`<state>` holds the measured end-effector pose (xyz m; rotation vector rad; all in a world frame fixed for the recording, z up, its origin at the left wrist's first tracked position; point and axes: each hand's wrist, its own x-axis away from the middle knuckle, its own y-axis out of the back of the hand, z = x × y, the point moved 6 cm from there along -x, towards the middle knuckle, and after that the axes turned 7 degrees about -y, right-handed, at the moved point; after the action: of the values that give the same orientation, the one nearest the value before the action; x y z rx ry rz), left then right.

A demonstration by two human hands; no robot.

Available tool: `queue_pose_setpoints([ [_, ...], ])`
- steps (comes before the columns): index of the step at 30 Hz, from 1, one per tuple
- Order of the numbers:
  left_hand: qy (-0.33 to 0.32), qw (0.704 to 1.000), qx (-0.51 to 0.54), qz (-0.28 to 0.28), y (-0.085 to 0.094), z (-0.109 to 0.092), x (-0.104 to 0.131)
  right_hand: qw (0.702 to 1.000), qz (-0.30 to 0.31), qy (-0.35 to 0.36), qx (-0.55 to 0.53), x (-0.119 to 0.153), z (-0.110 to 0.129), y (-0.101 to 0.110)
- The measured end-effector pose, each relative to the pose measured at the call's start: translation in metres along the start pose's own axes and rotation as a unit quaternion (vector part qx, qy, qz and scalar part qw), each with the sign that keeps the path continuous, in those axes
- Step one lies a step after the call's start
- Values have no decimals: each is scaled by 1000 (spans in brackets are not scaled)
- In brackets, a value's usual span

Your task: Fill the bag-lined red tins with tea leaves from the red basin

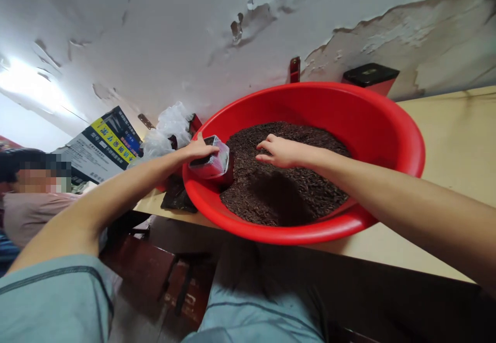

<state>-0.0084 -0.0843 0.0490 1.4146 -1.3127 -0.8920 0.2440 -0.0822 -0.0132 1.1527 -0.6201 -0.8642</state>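
Observation:
A large red basin [403,141] holds a heap of dark brown, loose tea-like leaves [248,188]. At the basin's left side stands a small red container with a clear plastic bag lining [217,165], its mouth tilted and dark inside. My left hand [199,147] grips the upper edge of that bag and container, thumb up and fingers over the rim. Over the middle of the leaves is my right hand [277,151], fingers apart and slightly curled, with nothing visible in it. Its shadow falls on the leaves.
The basin rests on a pale yellow table [449,141]. Behind it stands a black-lidded red box [371,77] by the peeling wall. Crumpled clear plastic bags [170,126] and a printed carton [104,144] are at the left. Another person [34,198] is at the far left.

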Motion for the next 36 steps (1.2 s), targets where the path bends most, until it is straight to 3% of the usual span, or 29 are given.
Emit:
queue_pose_setpoints([
  [6,-81,989,-118,23,44,-52,4,999,-4,-52,10,-5,-28,10],
  [9,-130,984,-115,25,50,-84,5,995,-16,-96,-8,-9,-47,19],
  [13,-261,963,-41,49,26,-130,-4,969,-69,-211,-110,-5,-83,36],
  [16,-374,921,7,106,-7,-159,-16,900,-101,-305,-294,7,-102,38],
  [18,-417,898,27,139,-25,-171,-23,841,-72,-336,-417,13,-103,29],
  [20,-433,886,50,158,-34,-176,-28,810,-16,-350,-470,15,-97,18],
  [26,-461,870,31,172,-30,-172,-28,792,110,-303,-519,11,-69,-6],
  [30,-410,901,38,139,-16,-147,-35,764,91,-299,-564,7,-60,-14],
  [32,-334,930,112,102,-10,-122,-43,750,70,-322,-574,6,-60,-18],
  [34,-195,957,198,82,-15,-87,-51,732,55,-343,-586,4,-61,-21],
  [36,-41,951,280,128,-34,-58,-49,713,44,-348,-607,1,-62,-23],
])
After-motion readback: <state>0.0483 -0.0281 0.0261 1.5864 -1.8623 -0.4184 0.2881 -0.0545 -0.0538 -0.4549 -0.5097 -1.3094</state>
